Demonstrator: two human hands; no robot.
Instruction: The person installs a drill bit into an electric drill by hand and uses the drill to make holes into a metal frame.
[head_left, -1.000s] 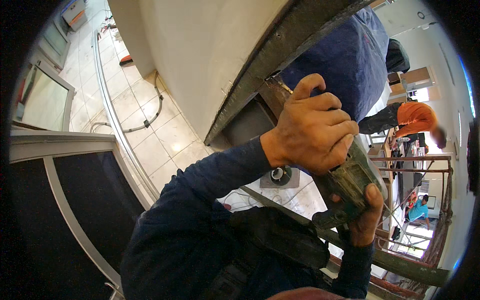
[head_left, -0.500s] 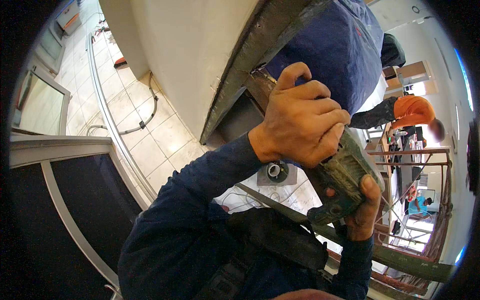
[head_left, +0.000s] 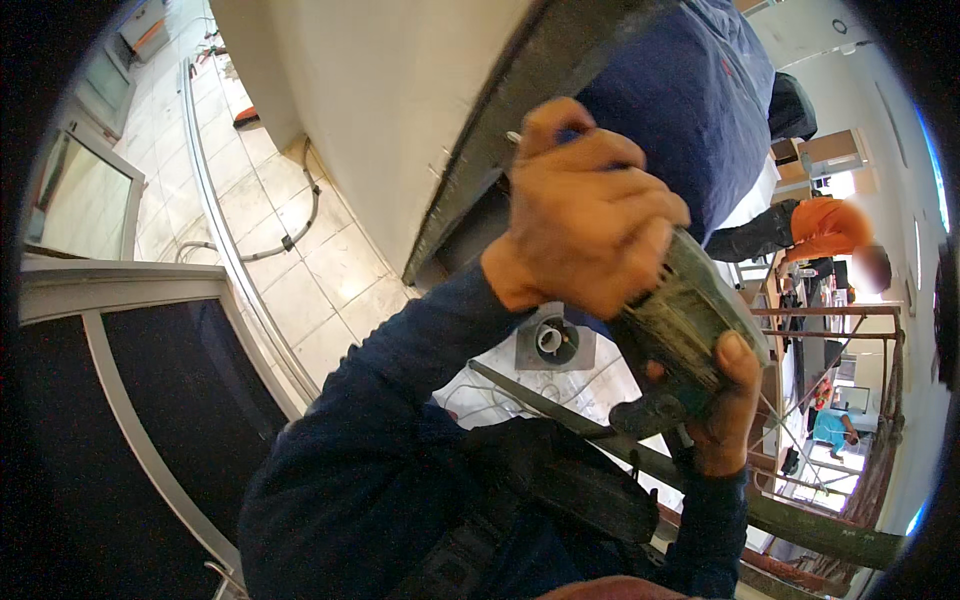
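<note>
A dusty green power drill (head_left: 685, 320) slants in front of my chest, its front end pointing up and left. My left hand (head_left: 590, 215) is closed round that front end, and its fingers are slightly smeared by motion. The right hand (head_left: 728, 405) grips the rear handle, with the thumb lying along the drill's side. Just beyond my left hand runs the dark edge strip (head_left: 570, 75) of a pale wall panel (head_left: 385, 95). The drill's tip is hidden behind my left hand, so I cannot tell whether it touches the strip.
Dark blue cloth (head_left: 690, 100) hangs beyond the strip. Below are a bucket (head_left: 568, 350) and a tiled floor (head_left: 290, 225) with a hose. Scaffold tubes (head_left: 825, 525) stand at right; a framed dark glass panel (head_left: 185, 390) is at left. Two people, in orange (head_left: 830, 228) and turquoise (head_left: 830, 430), are farther off.
Both my hands still hold the drill. My left hand and the drill's front have shifted a little left and up. The person in turquoise has changed posture.
</note>
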